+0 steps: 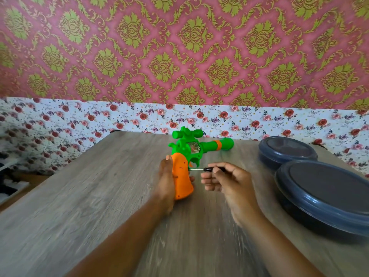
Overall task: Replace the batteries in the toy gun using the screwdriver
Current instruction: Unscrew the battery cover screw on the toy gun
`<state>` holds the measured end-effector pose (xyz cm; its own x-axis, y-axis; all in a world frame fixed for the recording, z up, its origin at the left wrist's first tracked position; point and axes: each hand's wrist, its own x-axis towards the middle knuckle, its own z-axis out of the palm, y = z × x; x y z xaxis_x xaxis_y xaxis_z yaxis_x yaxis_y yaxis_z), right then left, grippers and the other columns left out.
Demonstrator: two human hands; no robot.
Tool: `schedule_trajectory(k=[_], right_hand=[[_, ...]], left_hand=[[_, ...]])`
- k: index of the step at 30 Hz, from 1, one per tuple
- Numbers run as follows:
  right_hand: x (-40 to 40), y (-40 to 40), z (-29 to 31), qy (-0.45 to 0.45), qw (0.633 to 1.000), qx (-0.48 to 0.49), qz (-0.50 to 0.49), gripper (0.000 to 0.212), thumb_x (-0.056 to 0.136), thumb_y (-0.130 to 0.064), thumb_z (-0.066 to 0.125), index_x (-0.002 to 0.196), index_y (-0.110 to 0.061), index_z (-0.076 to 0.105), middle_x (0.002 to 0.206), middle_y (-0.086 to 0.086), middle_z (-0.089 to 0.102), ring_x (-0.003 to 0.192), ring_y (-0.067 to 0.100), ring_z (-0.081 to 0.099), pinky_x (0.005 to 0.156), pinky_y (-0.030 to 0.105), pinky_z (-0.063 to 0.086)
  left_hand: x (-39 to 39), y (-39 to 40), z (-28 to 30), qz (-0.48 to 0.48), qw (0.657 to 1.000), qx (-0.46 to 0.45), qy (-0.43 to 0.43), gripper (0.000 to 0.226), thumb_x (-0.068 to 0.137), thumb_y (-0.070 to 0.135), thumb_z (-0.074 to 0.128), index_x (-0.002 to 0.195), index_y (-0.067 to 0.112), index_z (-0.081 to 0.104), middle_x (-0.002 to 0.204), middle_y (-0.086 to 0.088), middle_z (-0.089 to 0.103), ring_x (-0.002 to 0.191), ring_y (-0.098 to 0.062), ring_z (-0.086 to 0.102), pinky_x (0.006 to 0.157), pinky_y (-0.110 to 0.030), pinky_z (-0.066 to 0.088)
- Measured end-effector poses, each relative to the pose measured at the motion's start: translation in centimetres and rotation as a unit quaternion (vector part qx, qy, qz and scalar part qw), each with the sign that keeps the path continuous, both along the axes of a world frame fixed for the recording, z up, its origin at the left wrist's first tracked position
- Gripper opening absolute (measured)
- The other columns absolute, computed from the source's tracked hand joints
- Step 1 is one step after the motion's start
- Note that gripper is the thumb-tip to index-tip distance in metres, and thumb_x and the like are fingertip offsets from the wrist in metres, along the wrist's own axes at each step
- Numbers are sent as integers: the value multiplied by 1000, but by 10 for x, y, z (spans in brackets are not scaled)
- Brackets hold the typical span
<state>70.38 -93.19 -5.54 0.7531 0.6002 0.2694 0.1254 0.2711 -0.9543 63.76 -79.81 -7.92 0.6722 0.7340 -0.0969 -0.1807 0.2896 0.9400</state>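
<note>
the left hand wraps the orange grip of the toy gun, held upright above the desk, while the right hand pinches the thin screwdriver, tip at the grip; the hollow plastic likely handles light, rigid and slightly slick, so the grip is the best hold.

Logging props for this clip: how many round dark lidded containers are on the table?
2. One lidded container sits at the table's far right edge near the wall; the other lidded container lies nearer the camera, overlapping it and running off the frame's right side. Others could sit beyond the frame.
</note>
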Motion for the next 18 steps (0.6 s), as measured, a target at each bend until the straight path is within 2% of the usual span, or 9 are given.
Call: schedule_trajectory(k=[2,4,8,10,11,13,15,16,18], right_hand=[[-8,3,-1,-59,998,-8,11,16,92,-1,48,91,-2,64,76,16,71,67,24,68,59,26,56],[-14,5,-5,-110,994,-21,17,16,92,-3,49,89,-8,64,75,13,71,68,23,68,62,26,56],[-19,7,-7,-185,981,-57,-2,19,92,-6,51,85,-19,63,72,5,71,66,14,69,63,24,56],[-17,7,-9,-227,971,-80,-16,15,92,-8,52,88,-18,63,72,2,71,66,9,69,66,26,57],[-16,7,-10,-257,962,-92,-27,14,92,-11,52,89,-19,62,72,0,70,66,7,68,66,28,58],[-15,7,-13,-335,934,-116,-52,12,93,-22,49,90,-20,60,72,-1,69,65,8,67,65,36,57],[-16,7,-15,-404,899,-149,-80,37,91,-42,34,93,-15,59,73,4,69,65,18,67,60,42,54],[-16,8,-16,-432,882,-165,-95,49,88,-49,25,93,-13,58,72,6,69,65,23,66,59,42,52],[-17,10,-19,-461,859,-189,-116,60,84,-56,15,91,-13,57,67,7,68,63,26,64,56,42,51]], left_hand=[[0,-2,0,-15,1000,9,-6,50,98,53,19,88,23,58,65,-5,69,65,-20,61,62,-31,49],[-1,-4,0,-30,999,34,-14,53,99,50,14,82,23,57,55,0,67,62,-19,58,63,-28,46],[-2,-5,1,-26,998,43,-26,60,96,56,10,98,21,59,69,-7,67,63,-21,61,66,-31,48],[-3,-6,1,-37,998,46,-31,62,96,56,9,93,22,61,64,-5,70,64,-22,62,70,-33,49],[-3,-6,1,-40,998,46,-32,61,96,56,9,88,23,60,62,-4,70,63,-21,64,69,-32,50],[-2,-8,2,-47,997,49,-38,57,97,54,9,91,24,58,63,-3,71,57,-17,67,56,-28,55],[0,-7,1,-34,997,57,-28,55,97,53,10,109,22,55,78,-6,70,62,-15,69,54,-28,55],[1,-7,1,-24,997,64,-21,53,97,54,11,114,26,52,86,-8,68,70,-18,68,60,-31,55],[2,-7,0,-1,997,72,-15,48,96,56,13,109,33,53,98,-13,67,82,-24,67,75,-38,55]])
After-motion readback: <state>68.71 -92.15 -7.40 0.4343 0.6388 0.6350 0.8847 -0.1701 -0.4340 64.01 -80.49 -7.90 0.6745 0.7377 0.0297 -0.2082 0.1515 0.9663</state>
